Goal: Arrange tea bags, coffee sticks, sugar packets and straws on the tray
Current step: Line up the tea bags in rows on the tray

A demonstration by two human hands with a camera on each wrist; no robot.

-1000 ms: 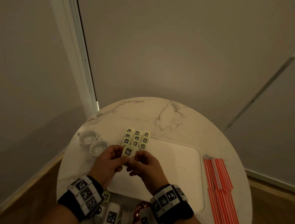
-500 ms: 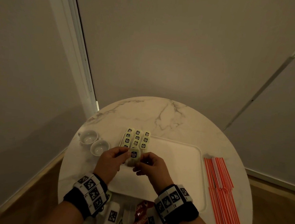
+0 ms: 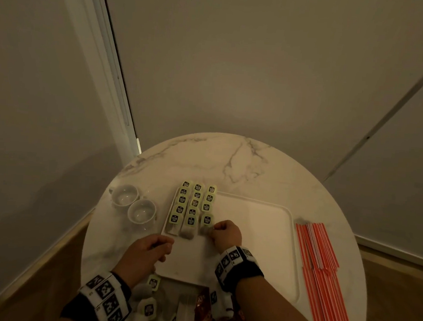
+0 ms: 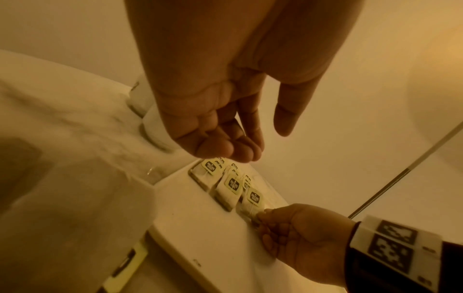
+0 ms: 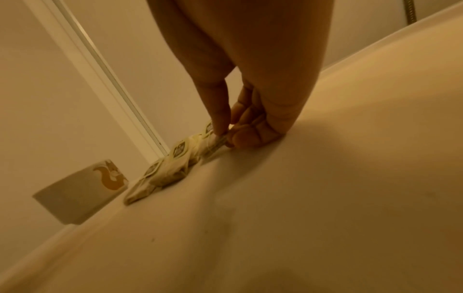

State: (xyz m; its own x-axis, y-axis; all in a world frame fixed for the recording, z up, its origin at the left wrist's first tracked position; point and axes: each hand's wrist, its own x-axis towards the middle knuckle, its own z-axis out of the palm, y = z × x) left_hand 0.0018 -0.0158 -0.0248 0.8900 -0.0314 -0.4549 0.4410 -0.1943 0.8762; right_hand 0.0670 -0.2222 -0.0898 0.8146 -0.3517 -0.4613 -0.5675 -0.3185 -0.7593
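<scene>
The small green-tagged paper tea bag (image 3: 206, 224), held between both hands a second ago, now lies at the tray's nine o'clock, closing the third column. The right hand (image 3: 225, 233) still pinches it; the left hand (image 3: 147, 250), withdrawn to seven o'clock, hangs loosely curled, holding nothing. White rectangular tray (image 3: 258, 230) otherwise awaits coffee sticks, sugar, straws.

Two white cups (image 3: 132, 202) stand together on the round marble table (image 3: 230, 162).

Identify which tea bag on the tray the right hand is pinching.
The nearest bag of the right-hand column; the right hand pinches its near end, while the other bags on the tray lie untouched.
</scene>
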